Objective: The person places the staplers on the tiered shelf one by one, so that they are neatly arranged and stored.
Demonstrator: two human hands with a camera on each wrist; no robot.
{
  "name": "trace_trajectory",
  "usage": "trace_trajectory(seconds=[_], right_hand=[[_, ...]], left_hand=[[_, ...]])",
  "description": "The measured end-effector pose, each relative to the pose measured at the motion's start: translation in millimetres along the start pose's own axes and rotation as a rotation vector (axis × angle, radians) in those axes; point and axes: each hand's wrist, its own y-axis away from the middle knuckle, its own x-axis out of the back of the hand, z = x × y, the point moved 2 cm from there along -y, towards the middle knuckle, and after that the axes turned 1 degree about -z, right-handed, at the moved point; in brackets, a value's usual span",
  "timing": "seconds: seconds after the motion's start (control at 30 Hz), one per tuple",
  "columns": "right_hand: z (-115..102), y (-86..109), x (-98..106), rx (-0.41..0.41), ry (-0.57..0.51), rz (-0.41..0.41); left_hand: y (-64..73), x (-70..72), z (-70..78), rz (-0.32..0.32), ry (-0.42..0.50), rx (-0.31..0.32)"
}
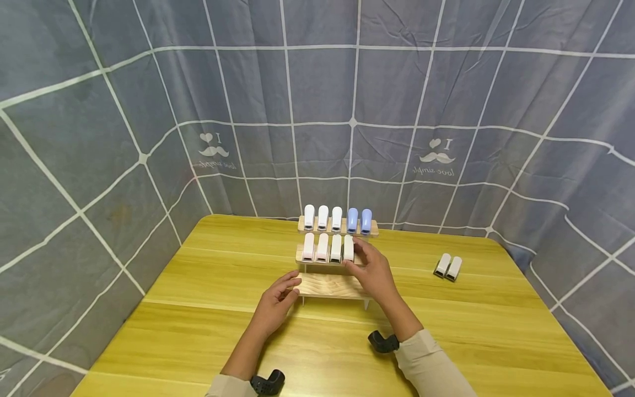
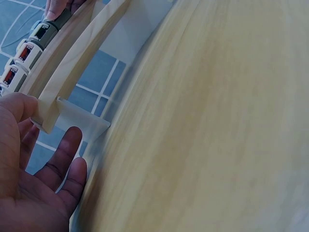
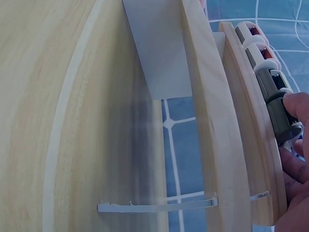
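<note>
My right hand (image 1: 375,272) pinches a small white-and-dark stapler (image 1: 349,248) at the right of the row on the middle shelf (image 1: 299,253). In the right wrist view, the thumb lies against the dark base of this stapler (image 3: 281,116); part of the other fingers is hidden. Beside it stand another dark-based stapler (image 1: 335,248) and two white-and-pink staplers (image 1: 322,247). My left hand (image 1: 274,305) grips the left end of the wooden stand's bare front shelf (image 1: 332,285). In the left wrist view, the thumb presses that shelf's end (image 2: 47,113), with other fingers spread below.
White staplers (image 1: 323,218) and two blue staplers (image 1: 366,220) stand on the back shelf (image 1: 373,231). Two more white-and-dark staplers (image 1: 448,267) lie on the yellow wooden table (image 1: 496,309) at the right. Behind the table hangs a grey checked curtain (image 1: 317,88).
</note>
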Motion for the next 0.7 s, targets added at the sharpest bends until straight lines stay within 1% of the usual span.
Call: trace_trajectory(seconds=[0.1,0.3,0.4,0.47,0.53,0.7], right_hand=[[0,0.7,0,0.002,0.01,0.004],[-1,0.3,0,0.031,0.046,0.005],[-1,0.3,0,0.039,0.047,0.006],[-1,0.2,0,0.038,0.039,0.004],[-1,0.1,-1,0.032,0.037,-0.001],[-1,-0.6,-2,0.016,0.035,-0.019]], left_hand=[[-1.4,-1.7,-5.0,0.008,0.003,0.003],[-8.8,-6.4,-34.1,0.032,-0.012,0.0],[-10.9,-6.1,-42.1,0.028,-0.001,-0.002],[-11.0,-5.8,-41.9,0.026,0.004,-0.003],[-10.1,-5.6,-38.1,0.024,0.006,-0.002],[-4.4,-3.2,-13.4,0.018,0.003,-0.001]])
